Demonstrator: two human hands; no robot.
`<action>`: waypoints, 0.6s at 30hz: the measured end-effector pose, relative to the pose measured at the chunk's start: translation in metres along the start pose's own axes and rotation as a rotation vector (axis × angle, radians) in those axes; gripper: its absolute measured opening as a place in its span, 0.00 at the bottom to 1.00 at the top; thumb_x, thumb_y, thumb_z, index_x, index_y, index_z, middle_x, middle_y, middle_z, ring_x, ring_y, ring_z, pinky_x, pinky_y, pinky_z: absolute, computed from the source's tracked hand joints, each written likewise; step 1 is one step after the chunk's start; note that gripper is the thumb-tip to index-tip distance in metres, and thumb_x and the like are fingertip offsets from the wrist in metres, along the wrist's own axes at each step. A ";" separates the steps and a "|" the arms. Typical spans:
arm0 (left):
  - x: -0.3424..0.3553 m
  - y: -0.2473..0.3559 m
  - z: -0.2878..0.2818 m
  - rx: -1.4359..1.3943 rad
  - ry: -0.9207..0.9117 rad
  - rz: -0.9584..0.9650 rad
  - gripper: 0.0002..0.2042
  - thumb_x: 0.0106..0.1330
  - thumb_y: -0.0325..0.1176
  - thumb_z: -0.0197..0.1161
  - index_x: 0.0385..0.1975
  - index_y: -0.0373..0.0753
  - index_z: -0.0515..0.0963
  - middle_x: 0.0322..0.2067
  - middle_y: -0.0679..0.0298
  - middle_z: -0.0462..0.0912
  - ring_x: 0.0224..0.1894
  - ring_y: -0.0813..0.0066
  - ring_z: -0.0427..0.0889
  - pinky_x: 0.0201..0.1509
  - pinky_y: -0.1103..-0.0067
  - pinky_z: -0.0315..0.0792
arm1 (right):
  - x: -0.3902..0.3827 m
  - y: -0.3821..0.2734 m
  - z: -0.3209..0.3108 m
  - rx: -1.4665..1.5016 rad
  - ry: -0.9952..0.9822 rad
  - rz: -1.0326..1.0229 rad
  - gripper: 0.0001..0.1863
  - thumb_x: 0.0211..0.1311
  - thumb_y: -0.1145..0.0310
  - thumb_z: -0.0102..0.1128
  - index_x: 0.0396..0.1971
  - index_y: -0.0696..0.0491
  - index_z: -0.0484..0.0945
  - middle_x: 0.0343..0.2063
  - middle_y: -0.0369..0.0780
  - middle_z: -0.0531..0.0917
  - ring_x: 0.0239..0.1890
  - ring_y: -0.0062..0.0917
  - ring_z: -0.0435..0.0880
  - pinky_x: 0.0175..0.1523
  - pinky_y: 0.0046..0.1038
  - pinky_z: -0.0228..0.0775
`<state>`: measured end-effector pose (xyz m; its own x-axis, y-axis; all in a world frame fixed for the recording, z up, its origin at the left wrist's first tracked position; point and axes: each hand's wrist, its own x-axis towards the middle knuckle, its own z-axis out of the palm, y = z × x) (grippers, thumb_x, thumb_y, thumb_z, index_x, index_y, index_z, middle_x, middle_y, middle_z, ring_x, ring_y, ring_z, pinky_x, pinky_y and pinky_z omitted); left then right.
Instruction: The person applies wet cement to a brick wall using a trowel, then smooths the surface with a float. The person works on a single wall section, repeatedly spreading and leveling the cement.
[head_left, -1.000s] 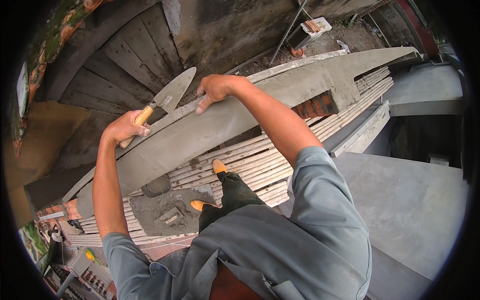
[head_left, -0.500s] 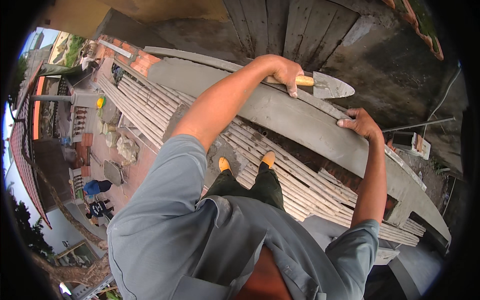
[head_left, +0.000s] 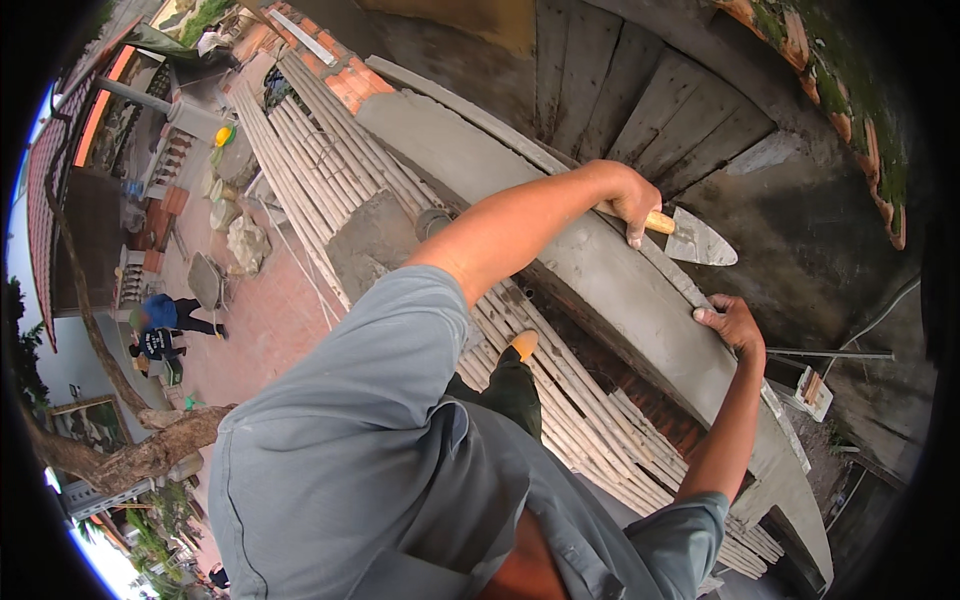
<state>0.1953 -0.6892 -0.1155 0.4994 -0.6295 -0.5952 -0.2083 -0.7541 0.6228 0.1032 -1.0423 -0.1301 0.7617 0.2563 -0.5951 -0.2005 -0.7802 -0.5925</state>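
Observation:
My left hand (head_left: 634,205) is closed around the wooden handle of a pointed trowel (head_left: 702,240). The trowel's grey-smeared blade points right, past the far edge of a wall top coated in smooth grey mortar (head_left: 590,265). A long, thin, mortar-stained board (head_left: 665,282) runs along that far edge, and the left hand rests against it. Further right, my right hand (head_left: 733,325) grips the edge of the same board, thumb on the near side and fingers mostly hidden beyond. Both hands are smudged with mortar.
I stand on a platform of long poles (head_left: 560,400); one yellow boot (head_left: 524,345) shows. A mortar-covered sheet (head_left: 370,245) lies on the poles. Bare bricks (head_left: 358,84) continue the wall at far left. Below left, people (head_left: 172,315) and a wheelbarrow (head_left: 207,281) are on the paved yard.
The whole view has turned and shifted. Both hands appear lower in the picture, the left also further right. Both keep their grip, and only one boot shows now instead of two.

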 end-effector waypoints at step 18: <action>0.034 0.040 0.017 0.045 -0.034 0.020 0.33 0.55 0.43 0.82 0.57 0.31 0.79 0.45 0.49 0.89 0.45 0.54 0.89 0.48 0.62 0.81 | -0.009 0.054 -0.031 -0.055 -0.082 0.063 0.37 0.48 0.44 0.85 0.50 0.59 0.88 0.42 0.43 0.91 0.46 0.30 0.87 0.58 0.36 0.76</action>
<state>0.1902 -0.7439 -0.1198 0.4662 -0.6496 -0.6005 -0.2555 -0.7488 0.6116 0.1047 -1.1044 -0.1396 0.6954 0.2495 -0.6739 -0.2105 -0.8260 -0.5230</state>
